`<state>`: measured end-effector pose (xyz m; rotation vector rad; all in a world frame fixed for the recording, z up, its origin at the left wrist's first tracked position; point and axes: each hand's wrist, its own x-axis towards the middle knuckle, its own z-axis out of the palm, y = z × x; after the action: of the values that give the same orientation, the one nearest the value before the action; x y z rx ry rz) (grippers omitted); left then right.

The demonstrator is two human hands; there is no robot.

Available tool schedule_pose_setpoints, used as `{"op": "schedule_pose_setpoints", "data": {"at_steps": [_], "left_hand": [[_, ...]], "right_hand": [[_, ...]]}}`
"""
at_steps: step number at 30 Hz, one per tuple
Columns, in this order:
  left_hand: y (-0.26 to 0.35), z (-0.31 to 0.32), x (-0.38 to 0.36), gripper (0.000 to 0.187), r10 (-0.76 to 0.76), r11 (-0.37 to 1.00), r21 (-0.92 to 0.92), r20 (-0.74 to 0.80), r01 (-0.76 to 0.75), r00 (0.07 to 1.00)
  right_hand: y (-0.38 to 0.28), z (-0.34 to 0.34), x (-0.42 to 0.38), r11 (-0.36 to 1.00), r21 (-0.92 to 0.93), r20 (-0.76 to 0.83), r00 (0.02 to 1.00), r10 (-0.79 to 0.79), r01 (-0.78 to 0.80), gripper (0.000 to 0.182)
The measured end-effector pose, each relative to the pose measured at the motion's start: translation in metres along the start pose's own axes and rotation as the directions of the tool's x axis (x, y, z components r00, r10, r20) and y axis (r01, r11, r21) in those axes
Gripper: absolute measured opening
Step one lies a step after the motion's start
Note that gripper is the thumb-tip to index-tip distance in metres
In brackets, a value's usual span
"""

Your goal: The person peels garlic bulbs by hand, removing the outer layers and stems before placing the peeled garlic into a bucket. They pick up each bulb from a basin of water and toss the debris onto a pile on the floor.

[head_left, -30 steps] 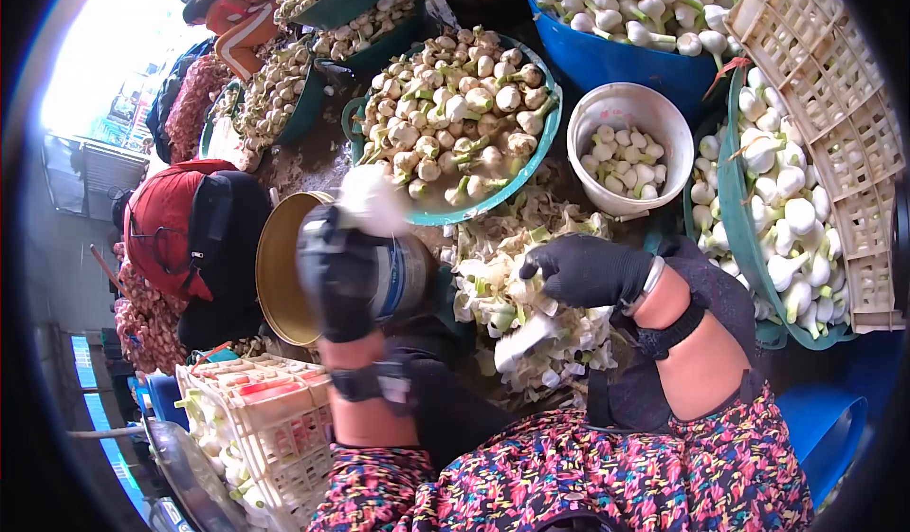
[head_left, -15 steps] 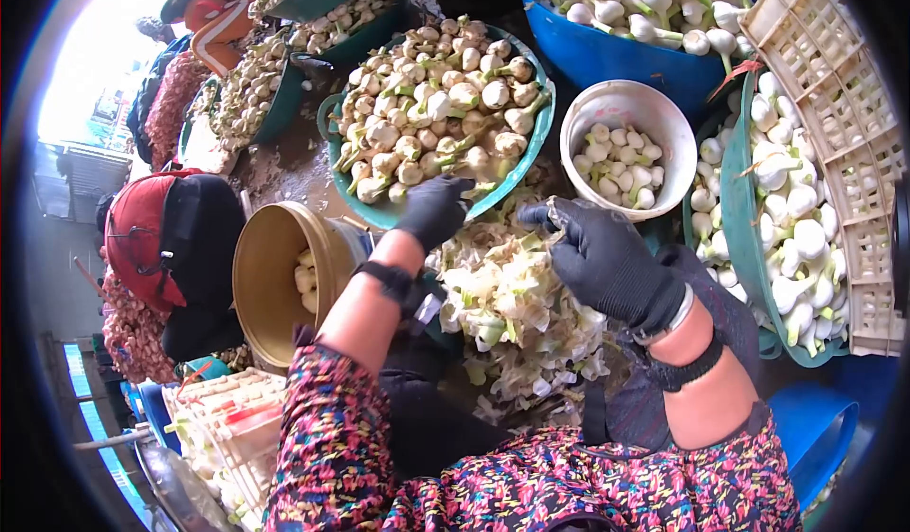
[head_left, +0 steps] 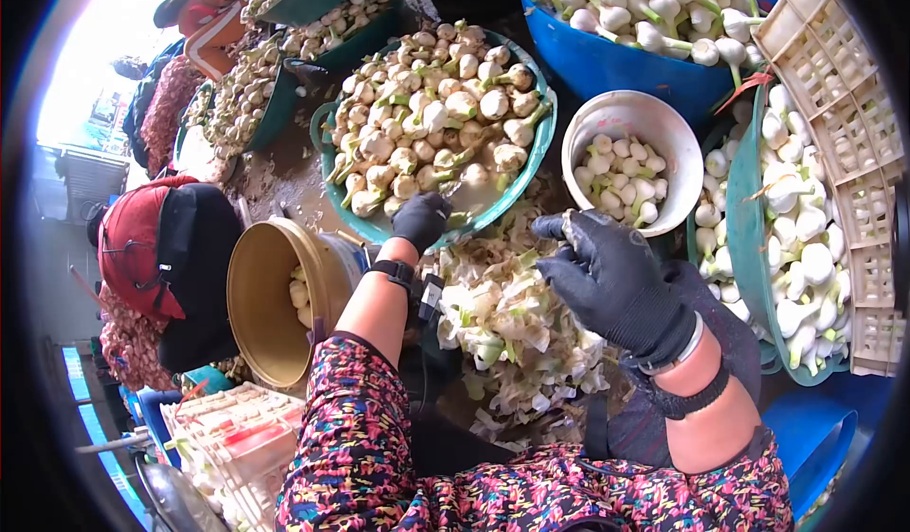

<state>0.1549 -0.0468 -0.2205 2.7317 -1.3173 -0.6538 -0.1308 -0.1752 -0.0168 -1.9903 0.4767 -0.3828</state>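
Black gloves cover both hands. My left hand [head_left: 422, 219] is at the near rim of a green basin [head_left: 545, 143] heaped with unpeeled bulbs [head_left: 417, 105]; its fingers point into the basin, and their grip is hidden. My right hand [head_left: 616, 281] hovers over a pile of loose peelings [head_left: 512, 314], its fingers curled but apart, with a small pale scrap at the fingertips. Behind it, a white bucket [head_left: 678, 129] holds small peeled bulbs [head_left: 621, 179].
A tan bucket [head_left: 248, 295] lies tilted at the left beside a person in a red cap [head_left: 142, 247]. Blue [head_left: 607, 58] and green [head_left: 754, 238] tubs of white bulbs stand at the right, next to a cream crate [head_left: 853, 124]. Another crate [head_left: 251, 428] is lower left.
My left hand has moved slightly left and down, to the basin's near edge. My right hand has shifted a little, with its fingers more spread. The view has tilted slightly.
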Motion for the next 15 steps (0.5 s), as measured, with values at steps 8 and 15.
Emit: {"op": "schedule_pose_setpoints", "data": {"at_steps": [8,15], "left_hand": [[-0.018,-0.012,-0.022,0.029,-0.004,1.0,-0.012,-0.081,0.003,0.997],[0.0,0.024,0.038,0.049,0.032,0.973,0.222,0.176,-0.072,0.984]], "right_hand": [[-0.003,0.007,-0.002,0.992,0.074,0.043,0.994,0.1,-0.103,0.024],[-0.003,0.0,0.004,0.992,-0.123,0.034,0.999,0.028,-0.024,0.024]]}}
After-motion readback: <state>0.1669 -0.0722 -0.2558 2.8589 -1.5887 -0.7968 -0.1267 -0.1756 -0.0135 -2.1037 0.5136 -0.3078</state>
